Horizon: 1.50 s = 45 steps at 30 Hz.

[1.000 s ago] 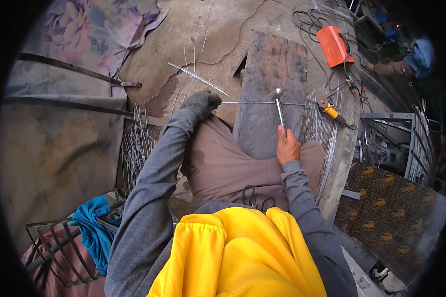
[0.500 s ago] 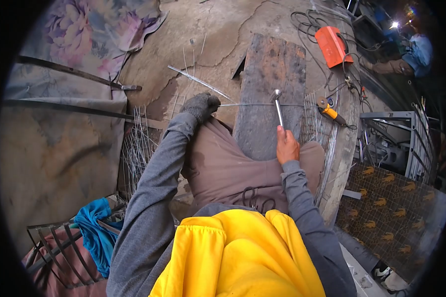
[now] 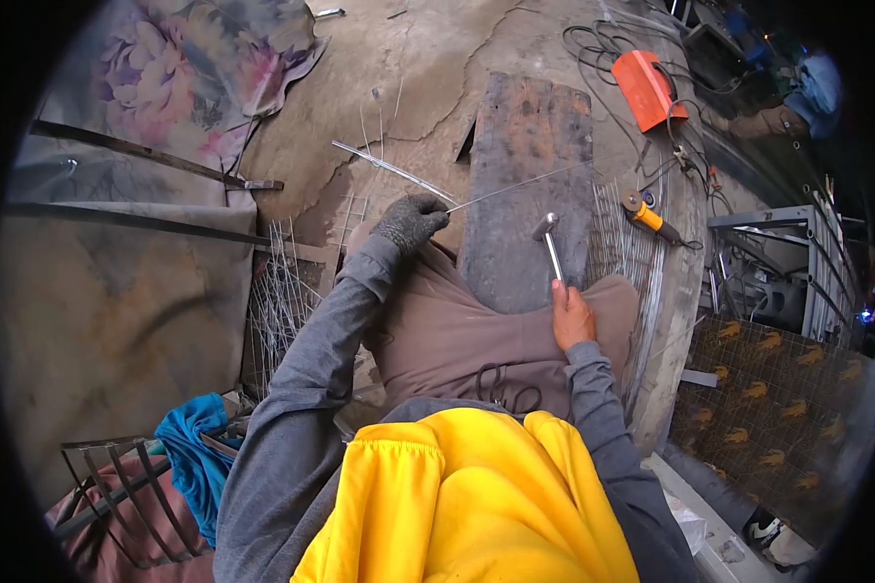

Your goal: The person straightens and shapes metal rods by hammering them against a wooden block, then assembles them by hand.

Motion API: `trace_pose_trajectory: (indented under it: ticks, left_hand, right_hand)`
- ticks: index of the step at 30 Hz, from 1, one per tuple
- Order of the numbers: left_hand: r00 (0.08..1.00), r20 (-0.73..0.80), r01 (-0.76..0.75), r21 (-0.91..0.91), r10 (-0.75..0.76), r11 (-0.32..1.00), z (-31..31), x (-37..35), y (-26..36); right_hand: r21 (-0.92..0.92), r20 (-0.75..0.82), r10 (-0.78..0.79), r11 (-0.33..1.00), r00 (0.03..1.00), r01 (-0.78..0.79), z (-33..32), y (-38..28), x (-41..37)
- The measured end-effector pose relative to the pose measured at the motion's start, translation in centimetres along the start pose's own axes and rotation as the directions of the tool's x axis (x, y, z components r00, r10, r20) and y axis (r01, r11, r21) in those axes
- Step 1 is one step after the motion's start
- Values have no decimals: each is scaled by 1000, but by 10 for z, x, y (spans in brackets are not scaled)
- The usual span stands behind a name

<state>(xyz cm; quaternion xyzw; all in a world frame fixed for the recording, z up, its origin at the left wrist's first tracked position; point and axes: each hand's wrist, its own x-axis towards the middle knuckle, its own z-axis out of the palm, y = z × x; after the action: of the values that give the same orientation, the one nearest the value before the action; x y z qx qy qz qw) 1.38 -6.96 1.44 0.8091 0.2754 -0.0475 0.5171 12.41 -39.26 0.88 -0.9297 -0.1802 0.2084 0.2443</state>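
My left hand (image 3: 411, 223), in a dark grey work glove, is closed on one end of a thin metal rod (image 3: 515, 186). The rod slants up to the right over a worn wooden board (image 3: 530, 126) in front of my knees. Bare and wrapped round a handle, my right hand (image 3: 574, 318) holds a metal hammer (image 3: 551, 243). The hammer's head is over the lower part of the board, below the rod and apart from it. A small bundle of straight rods (image 3: 394, 171) lies on the ground just beyond my left hand.
Wire mesh (image 3: 612, 233) and a yellow angle grinder (image 3: 654, 222) lie right of the board. Farther back stand an orange box (image 3: 648, 89) with cables and another person (image 3: 815, 92). A metal frame (image 3: 763, 219) is at right, and more loose wire mesh (image 3: 280, 291) is at left.
The rod's far end has lifted, so it slants instead of lying across the board. My right hand and the hammer have come slightly nearer to me. The bright spark by the other person is gone.
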Motion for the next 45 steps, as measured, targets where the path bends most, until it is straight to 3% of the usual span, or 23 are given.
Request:
trace_pose_trajectory:
  ticks: [1,2,3,4,5,6,8,10,12,16,22,26,28,32,37,40,44,45]
  left_hand:
    - [988,70,149,-212,-137,966,14,-9,14]
    - [967,195,241,-494,-164,835,38,-13,13]
    - [906,385,400,-636,-178,660,48,-26,29]
    - [902,413,410,-731,-124,546,65,-35,43]
    - [891,440,446,-800,-114,400,72,-48,65]
    - [888,445,450,-794,-113,410,78,-54,81]
    - [931,364,362,-917,-24,169,87,-61,104]
    - [922,388,386,-917,1,102,86,-55,119]
    - [936,326,342,-931,131,-125,83,-48,133]
    - [921,262,323,-927,288,-190,68,-38,152]
    - [894,250,357,-899,373,-253,58,-27,162]
    - [898,236,353,-890,372,-288,56,-29,176]
    - [952,245,277,-944,181,-178,55,-32,187]
    - [950,236,276,-942,205,-191,55,-33,188]
    - [891,254,353,-909,377,-221,56,-28,186]
    - [930,224,286,-939,293,-189,57,-33,200]
    - [913,239,305,-938,330,-164,65,-22,198]
    - [912,237,300,-942,336,-149,65,-21,199]
  right_hand:
    - [17,19,11,1000,1000,-11,3,5,-1]
    - [30,12,10,1000,1000,-11,4,6,0]
    - [29,17,-4,1000,1000,3,5,6,0]
    - [28,22,-16,999,1000,15,6,6,-1]
    - [40,18,-11,999,1000,10,7,7,0]
    - [45,37,-3,999,999,2,7,8,0]
    - [50,49,4,999,999,-6,6,12,1]
    - [84,27,-27,996,999,25,8,13,2]
    - [86,31,-28,996,999,26,7,13,2]
    - [108,47,-9,994,999,4,7,13,1]
    - [127,33,-22,992,999,18,10,16,2]
    - [123,40,-26,992,999,21,9,16,3]
    - [126,49,-30,992,998,23,8,15,3]
    - [128,45,-23,992,999,17,7,15,2]
    - [146,56,-21,989,998,12,7,16,3]
    - [94,26,-35,995,999,33,9,18,2]
    - [-34,-14,-3,999,1000,2,-2,-4,-23]
    - [-64,-113,-134,990,985,127,1,-1,-25]
